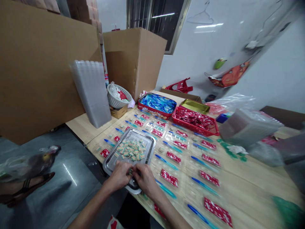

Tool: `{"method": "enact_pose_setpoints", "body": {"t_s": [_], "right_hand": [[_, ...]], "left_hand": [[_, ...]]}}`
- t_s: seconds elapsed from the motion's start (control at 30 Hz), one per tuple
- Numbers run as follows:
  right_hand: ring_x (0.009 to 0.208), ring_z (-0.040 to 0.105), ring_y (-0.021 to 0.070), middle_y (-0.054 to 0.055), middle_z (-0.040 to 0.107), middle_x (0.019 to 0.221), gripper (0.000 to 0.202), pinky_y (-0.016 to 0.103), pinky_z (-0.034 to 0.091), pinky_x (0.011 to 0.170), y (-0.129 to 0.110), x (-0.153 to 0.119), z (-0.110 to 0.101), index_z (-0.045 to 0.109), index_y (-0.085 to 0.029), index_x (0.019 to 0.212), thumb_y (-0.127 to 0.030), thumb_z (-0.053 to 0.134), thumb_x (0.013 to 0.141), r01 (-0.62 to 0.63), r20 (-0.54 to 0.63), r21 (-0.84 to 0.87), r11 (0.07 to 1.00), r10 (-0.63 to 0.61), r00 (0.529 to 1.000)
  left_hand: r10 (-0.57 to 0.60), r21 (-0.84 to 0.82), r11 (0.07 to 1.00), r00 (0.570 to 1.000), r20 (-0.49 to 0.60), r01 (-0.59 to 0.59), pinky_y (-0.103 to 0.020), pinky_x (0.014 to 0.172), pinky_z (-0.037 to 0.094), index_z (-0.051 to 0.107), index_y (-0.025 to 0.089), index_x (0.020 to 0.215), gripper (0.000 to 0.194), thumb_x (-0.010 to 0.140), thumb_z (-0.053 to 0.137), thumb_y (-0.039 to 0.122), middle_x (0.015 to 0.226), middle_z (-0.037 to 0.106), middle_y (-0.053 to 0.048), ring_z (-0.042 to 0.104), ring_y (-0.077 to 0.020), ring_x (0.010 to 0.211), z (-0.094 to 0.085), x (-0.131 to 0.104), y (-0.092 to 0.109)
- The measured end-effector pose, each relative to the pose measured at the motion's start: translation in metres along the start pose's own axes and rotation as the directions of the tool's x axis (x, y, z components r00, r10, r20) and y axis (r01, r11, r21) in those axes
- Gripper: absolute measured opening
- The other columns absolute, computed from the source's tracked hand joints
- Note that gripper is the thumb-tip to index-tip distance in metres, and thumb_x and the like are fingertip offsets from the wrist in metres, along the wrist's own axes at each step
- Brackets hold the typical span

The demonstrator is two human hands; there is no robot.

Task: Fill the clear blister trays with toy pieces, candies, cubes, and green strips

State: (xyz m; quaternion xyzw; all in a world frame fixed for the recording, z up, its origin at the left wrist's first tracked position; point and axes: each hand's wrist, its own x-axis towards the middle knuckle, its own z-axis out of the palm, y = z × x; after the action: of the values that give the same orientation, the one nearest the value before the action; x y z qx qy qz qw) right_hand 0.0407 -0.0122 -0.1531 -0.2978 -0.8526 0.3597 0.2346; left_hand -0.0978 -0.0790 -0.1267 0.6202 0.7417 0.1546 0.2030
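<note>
A metal tray (150, 149) at the table's left front edge bears a pile of small pale blocks (133, 149) with green and orange edges, which look like little erasers. Over the tray's near end, my left hand (120, 175) is closed with a small block between its fingertips. Beside it, almost touching, my right hand (145, 178) is also closed, its fingertips at the same spot; what they grip is hidden. To the right lie rows of clear plastic blister trays (166, 149), each with a blue pen (201, 184) and a red patterned packet (169, 178).
Behind the rows stand a tin of blue pens (157, 103) and a red basket (207, 131) of red packets. Stacked clear trays (91, 92) rise at left, before big cardboard boxes (124, 54). Plastic bags (252, 127) lie at right. A person's foot (28, 184) shows on the floor.
</note>
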Motion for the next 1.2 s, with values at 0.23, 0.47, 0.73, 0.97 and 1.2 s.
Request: {"method": "enact_pose_setpoints", "body": {"t_s": [0.23,0.47,0.73,0.97,1.2], "right_hand": [[0.074,0.054,0.0174,0.0,0.059,0.071,0.022,0.031,0.038,0.077,0.0016,-0.0057,-0.0016,0.058,-0.019,0.076,-0.005,0.049,0.063,0.084,-0.003,-0.027,0.996,-0.084,0.996],[0.073,0.053,0.0174,0.001,0.059,0.069,0.018,0.03,0.037,0.075,0.0055,-0.006,0.0045,0.057,-0.019,0.073,-0.005,0.05,0.064,0.092,-0.041,-0.045,0.995,-0.094,0.995],[0.075,0.055,0.0168,0.0,0.062,0.072,0.02,0.031,0.035,0.077,0.0045,-0.0068,0.0051,0.059,-0.019,0.076,-0.003,0.052,0.066,0.135,-0.059,-0.063,0.989,-0.139,0.989],[0.075,0.056,0.0175,0.002,0.064,0.075,0.017,0.036,0.033,0.086,0.0012,-0.0079,0.0042,0.059,-0.019,0.08,-0.005,0.051,0.074,0.303,-0.055,-0.277,0.912,-0.33,0.942],[0.07,0.054,0.016,0.001,0.062,0.07,0.015,0.037,0.033,0.092,0.0033,-0.0055,0.008,0.055,-0.019,0.072,-0.006,0.05,0.074,0.37,-0.051,-0.386,0.845,-0.42,0.906]], "left_hand": [[-0.006,-0.036,0.999,0.999,0.031,0.007,-0.027,0.061,0.027,0.06,0.018,0.066,0.011,0.063,0.052,0.011,0.06,0.055,0.002,0.05,-0.0143,0.062,-0.0032,0.001,-0.0011],[-0.004,-0.061,0.998,0.999,0.033,0.006,-0.025,0.057,0.026,0.06,0.017,0.065,0.008,0.063,0.052,0.013,0.059,0.054,0.003,0.049,-0.013,0.06,-0.003,0.0019,-0.0019],[0.005,-0.076,0.997,1.0,0.027,-0.003,-0.025,0.059,0.027,0.06,0.018,0.064,0.011,0.063,0.05,0.012,0.059,0.055,0.002,0.05,-0.0133,0.062,-0.0064,0.001,-0.0025],[0.019,-0.044,0.999,0.999,0.025,-0.018,-0.026,0.058,0.025,0.052,0.018,0.057,0.009,0.062,0.048,0.011,0.059,0.055,0.001,0.048,-0.0139,0.061,-0.001,0.0012,-0.0062],[0.054,-0.058,0.997,0.998,0.012,-0.053,-0.027,0.06,0.027,0.053,0.017,0.057,0.011,0.063,0.046,0.012,0.062,0.06,-0.001,0.051,-0.0157,0.065,-0.0015,0.0047,-0.0049]]}}
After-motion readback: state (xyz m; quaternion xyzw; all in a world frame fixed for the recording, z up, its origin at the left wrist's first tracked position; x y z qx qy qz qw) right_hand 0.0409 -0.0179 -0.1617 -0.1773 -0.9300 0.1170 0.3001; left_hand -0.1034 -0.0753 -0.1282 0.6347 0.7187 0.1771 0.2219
